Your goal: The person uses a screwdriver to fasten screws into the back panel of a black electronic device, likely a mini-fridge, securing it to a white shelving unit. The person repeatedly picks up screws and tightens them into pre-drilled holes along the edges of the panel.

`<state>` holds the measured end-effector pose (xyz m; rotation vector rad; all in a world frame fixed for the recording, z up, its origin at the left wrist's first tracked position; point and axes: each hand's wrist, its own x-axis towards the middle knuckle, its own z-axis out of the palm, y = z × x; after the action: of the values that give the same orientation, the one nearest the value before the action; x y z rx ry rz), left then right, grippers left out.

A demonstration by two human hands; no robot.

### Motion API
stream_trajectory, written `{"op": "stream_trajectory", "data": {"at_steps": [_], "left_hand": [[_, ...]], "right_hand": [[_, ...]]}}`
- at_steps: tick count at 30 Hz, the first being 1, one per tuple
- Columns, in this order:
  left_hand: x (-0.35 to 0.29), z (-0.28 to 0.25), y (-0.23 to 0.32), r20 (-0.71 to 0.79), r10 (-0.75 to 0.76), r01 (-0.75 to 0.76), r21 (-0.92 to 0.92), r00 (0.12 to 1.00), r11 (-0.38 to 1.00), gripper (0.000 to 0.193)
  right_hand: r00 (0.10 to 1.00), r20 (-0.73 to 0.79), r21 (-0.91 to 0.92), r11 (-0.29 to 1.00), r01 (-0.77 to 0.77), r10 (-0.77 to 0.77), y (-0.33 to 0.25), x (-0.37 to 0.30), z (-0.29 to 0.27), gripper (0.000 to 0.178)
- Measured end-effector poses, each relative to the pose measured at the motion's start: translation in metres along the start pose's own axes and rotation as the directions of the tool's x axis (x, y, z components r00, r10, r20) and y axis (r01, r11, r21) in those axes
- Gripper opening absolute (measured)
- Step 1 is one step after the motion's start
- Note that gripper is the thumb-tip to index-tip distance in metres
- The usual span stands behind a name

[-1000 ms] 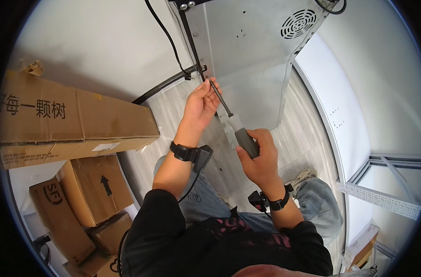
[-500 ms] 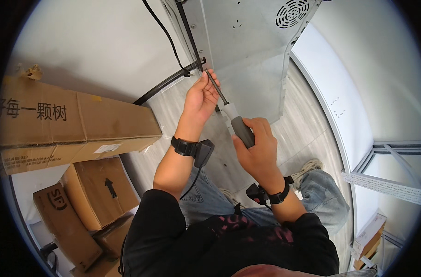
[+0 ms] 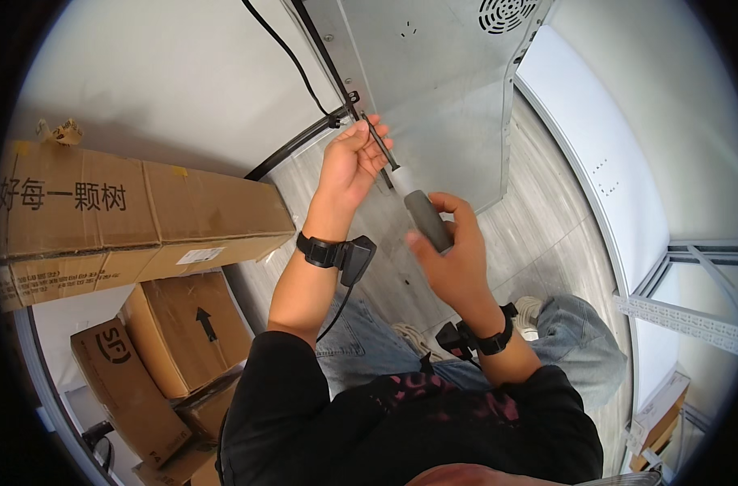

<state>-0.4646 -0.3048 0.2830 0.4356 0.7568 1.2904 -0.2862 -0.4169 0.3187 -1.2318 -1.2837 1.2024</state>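
**Metal, Card and Cloth in the Head-Camera View**

From my remote seat I distinguish several finishes. The screwdriver (image 3: pixel 426 217) has a matt, plastic-looking grey handle (image 3: pixel 430 227), a smooth pale collar (image 3: pixel 402 180) and a dark metal shaft (image 3: pixel 388 155). The cabinet panel (image 3: pixel 434 89) is bare sheet metal — smooth, with a dull satin sheen. I note matt brown cardboard in the long carton (image 3: pixel 191 206), soft black cloth in the T-shirt (image 3: pixel 288 397), faded denim in the jeans (image 3: pixel 580 348) — and smooth, wood-grained planking on the floor (image 3: pixel 547 190).
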Motion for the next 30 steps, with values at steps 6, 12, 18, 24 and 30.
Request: {"op": "stream_trajectory", "data": {"at_steps": [6,12,18,24,30], "left_hand": [[0.004,-0.002,-0.005,-0.072,0.045,-0.044,0.008,0.996,0.999,0.018],[-0.007,0.02,0.001,-0.023,0.01,-0.009,0.057,1.0,0.998,0.017],[-0.004,0.003,0.002,0.032,0.024,-0.028,0.104,0.999,0.994,0.015],[-0.001,0.0,-0.002,-0.01,0.031,-0.03,0.115,0.999,0.993,0.015],[-0.018,0.032,0.007,-0.038,0.005,0.001,0.158,0.999,0.987,0.015]], "right_hand": [[0.896,0.007,-0.362,0.834,0.416,-0.444,0.016,-0.008,-0.001,0.049],[0.992,-0.037,-0.21,0.972,0.107,-0.117,0.019,-0.013,0.007,0.038],[0.981,0.136,-0.081,0.989,-0.127,0.137,0.01,-0.006,-0.008,0.038],[0.903,-0.055,-0.337,0.859,0.386,-0.427,0.026,-0.004,0.003,0.036],[0.978,0.045,0.179,0.961,-0.209,0.205,0.022,-0.007,0.004,0.027]]}}
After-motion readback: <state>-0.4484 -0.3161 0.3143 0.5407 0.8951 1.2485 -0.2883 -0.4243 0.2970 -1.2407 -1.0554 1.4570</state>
